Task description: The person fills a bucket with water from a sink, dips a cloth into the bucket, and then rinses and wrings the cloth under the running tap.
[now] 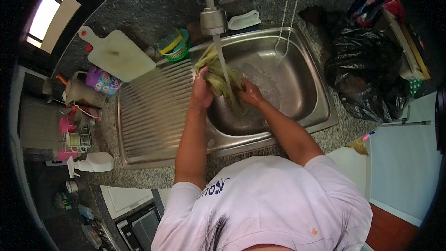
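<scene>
A wet yellow-green cloth (217, 78) is stretched between my two hands above the left part of the stainless steel sink basin (296, 87). My left hand (202, 89) grips its left side, near the ribbed drainboard (156, 111). Bunched fabric on the right side is held in my right hand (251, 93), which has some suds on it. Water runs from the metal faucet (213, 21) onto the cloth. The cloth's lower end hangs into the basin. Folds of fabric hide some of my fingers.
Behind the drainboard lean a white cutting board (120, 55) and a green tub with a sponge (176, 50). A white scrub brush (245, 20) lies behind the basin, where a bead chain (289, 17) hangs. Right stands a black plastic bag (366, 62); left, a white spray bottle (94, 162) and mugs (77, 141).
</scene>
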The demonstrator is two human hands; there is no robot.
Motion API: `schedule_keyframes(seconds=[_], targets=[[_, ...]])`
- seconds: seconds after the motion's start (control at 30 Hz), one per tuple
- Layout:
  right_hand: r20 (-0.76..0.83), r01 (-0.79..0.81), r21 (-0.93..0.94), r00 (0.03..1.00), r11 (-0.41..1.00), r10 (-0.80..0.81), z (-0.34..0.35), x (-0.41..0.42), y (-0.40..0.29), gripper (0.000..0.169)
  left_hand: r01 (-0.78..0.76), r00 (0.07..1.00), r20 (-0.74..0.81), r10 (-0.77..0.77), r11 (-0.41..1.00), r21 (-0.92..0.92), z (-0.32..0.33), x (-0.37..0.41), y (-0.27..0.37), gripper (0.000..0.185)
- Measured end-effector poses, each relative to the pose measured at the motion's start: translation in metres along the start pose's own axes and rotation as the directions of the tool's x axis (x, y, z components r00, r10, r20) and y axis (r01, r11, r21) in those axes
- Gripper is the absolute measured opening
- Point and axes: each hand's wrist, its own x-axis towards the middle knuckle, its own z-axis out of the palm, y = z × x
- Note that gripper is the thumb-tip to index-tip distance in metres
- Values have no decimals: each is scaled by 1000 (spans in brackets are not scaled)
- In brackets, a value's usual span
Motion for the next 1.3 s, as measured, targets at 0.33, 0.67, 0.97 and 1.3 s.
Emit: schedule_keyframes(seconds=[0.33,0.67,0.97,1.3], targets=[[-313,590,69,779,805,-544,39,-35,-121,24,-338,936,82,342,939,-62,-71,30,-114,50],[-291,136,196,954,971,-75,59,1,-56,32,-46,985,-162,-63,806,-590,-58,46,-130,58],[-60,180,-266,977,947,-202,-6,38,-26,34,46,969,-135,209,384,922,-21,-14,-77,54],[-34,34,342,999,939,-23,-33,36,-15,25,144,988,-43,-145,989,-42,-13,-8,-31,38]])
